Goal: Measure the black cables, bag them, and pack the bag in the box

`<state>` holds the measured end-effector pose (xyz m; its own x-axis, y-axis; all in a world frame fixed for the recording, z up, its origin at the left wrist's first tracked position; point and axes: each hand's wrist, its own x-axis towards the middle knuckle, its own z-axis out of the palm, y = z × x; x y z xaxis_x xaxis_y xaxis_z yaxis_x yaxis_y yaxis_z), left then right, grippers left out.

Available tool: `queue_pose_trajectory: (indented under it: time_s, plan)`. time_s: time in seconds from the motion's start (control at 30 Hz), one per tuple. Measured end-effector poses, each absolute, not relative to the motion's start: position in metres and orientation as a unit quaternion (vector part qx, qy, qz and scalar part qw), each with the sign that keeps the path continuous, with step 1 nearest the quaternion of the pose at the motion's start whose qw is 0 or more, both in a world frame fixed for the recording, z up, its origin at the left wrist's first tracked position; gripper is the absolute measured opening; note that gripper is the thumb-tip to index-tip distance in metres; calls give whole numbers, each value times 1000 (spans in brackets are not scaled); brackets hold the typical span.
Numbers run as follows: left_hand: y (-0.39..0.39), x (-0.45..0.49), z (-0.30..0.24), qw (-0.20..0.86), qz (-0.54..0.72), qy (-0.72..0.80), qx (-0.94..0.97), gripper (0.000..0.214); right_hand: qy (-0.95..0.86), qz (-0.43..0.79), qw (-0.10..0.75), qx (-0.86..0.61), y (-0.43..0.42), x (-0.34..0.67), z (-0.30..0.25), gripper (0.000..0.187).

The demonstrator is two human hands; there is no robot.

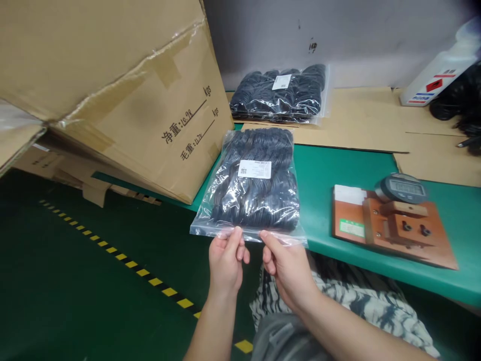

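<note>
A clear plastic bag (pixel 253 185) full of black rubber rings, with a white label on top, lies on the green table (pixel 326 165) at its near edge. My left hand (pixel 225 260) pinches the bag's near sealed edge between thumb and fingers. My right hand (pixel 283 265) pinches the same edge a little to the right. Both hands are closed on the bag's rim, close together.
A large tilted cardboard box (pixel 124 95) stands at the left. A second bag of black rings (pixel 280 93) lies on cardboard sheets at the back. A brown fixture with a digital gauge (pixel 394 215) sits at the right; a white bottle (pixel 439 65) stands far right. Dark green floor with yellow-black tape lies below.
</note>
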<state>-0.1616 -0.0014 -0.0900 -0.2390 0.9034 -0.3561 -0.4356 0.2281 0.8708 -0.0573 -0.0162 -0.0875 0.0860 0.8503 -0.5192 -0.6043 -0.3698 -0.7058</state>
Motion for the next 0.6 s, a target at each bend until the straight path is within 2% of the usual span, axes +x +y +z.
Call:
queue_pose_trajectory:
  time_s: [0.17, 0.37, 0.6]
  plan:
    - [-6, -153, -89, 602, 562, 525, 214, 34, -96, 688, 541, -474, -22, -54, -83, 45]
    - [-12, -131, -92, 657, 507, 507, 234, 43, -106, 669, 558, -479, -29, -44, -79, 50]
    - [-9, -126, -89, 652, 501, 512, 250, 54, -121, 650, 562, -497, -23, -45, -77, 50]
